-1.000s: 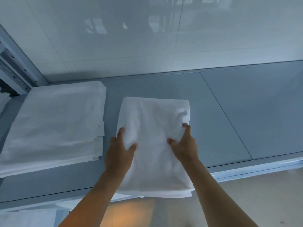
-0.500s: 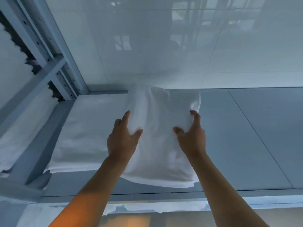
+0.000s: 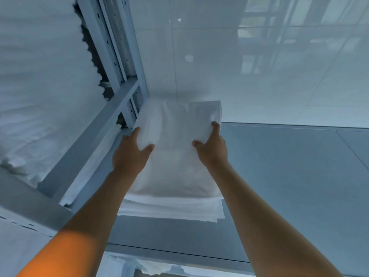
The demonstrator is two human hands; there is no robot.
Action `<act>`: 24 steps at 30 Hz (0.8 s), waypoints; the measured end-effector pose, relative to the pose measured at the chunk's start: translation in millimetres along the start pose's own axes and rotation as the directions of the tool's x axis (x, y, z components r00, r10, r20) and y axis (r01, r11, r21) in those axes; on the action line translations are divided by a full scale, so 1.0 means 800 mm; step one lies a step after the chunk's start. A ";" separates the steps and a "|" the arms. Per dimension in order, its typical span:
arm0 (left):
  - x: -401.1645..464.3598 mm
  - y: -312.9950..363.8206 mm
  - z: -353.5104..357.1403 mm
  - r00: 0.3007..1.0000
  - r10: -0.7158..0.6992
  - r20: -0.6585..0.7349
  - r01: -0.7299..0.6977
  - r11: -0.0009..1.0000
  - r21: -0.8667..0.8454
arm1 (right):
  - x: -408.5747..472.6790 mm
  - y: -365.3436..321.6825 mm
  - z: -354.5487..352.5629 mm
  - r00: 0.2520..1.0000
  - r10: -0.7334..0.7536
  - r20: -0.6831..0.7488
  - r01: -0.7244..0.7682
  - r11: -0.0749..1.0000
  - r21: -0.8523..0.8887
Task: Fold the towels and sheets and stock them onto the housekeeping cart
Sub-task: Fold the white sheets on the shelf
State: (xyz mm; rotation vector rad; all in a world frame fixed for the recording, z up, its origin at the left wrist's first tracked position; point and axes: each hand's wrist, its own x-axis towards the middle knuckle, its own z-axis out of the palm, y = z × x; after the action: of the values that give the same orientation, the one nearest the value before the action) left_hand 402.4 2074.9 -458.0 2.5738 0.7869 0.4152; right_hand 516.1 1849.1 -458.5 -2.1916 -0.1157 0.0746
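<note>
Forearms: two bare forearms rise from the bottom edge of the frame, cut off below the elbow; the left one carries an orange glow at lower left.
Lower shelf edge: bottom centre, a strip of white cloth [image 3: 153, 267] shows under the shelf lip; too little is visible to tell what it is.
Shelf: grey surface [image 3: 289, 196] filling the right half of the frame, its front edge running along the bottom.
Stack: folded white sheets [image 3: 171, 210] lie on the shelf at centre; only their near edges show, the remainder covered by the towel.
Left hand: left hand [image 3: 129, 156] grips the towel's left edge, thumb on top, fingers curled under and hidden.
Right hand: right hand [image 3: 212, 146] grips the towel's right edge, thumb on top, forefinger hooked at the far corner; other fingers hidden beneath.
Towel: folded white towel [image 3: 175, 152] held between both hands at frame centre, over the stack; whether it already rests on the sheets cannot be told.
Rack frame: pale metal uprights and a crossbar [image 3: 111, 108] slant through the upper left.
Left bay: bulky white linen [image 3: 40, 86] fills the left side, blurred and cut off by the frame edge.
Wall: glossy tiles [image 3: 259, 56] behind the shelf, with dim reflections.
</note>
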 end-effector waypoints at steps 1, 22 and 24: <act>0.002 -0.018 0.013 0.996 -0.048 0.078 0.044 0.998 0.051 | 0.000 0.013 0.016 0.995 0.068 0.075 -0.064 0.996 -0.061; -0.077 -0.042 0.091 0.966 -0.107 0.235 0.118 0.992 -0.032 | -0.066 0.139 0.011 0.964 0.193 0.185 -0.158 0.969 -0.190; -0.095 -0.024 0.097 0.968 -0.101 0.231 0.110 0.994 -0.023 | -0.073 0.152 -0.009 0.964 0.199 0.174 -0.164 0.967 -0.198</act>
State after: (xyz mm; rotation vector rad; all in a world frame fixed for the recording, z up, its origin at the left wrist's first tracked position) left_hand 363.4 2021.5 -546.4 2.4754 0.8190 0.0953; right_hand 465.4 1766.3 -552.3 -2.3696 -0.0297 0.3952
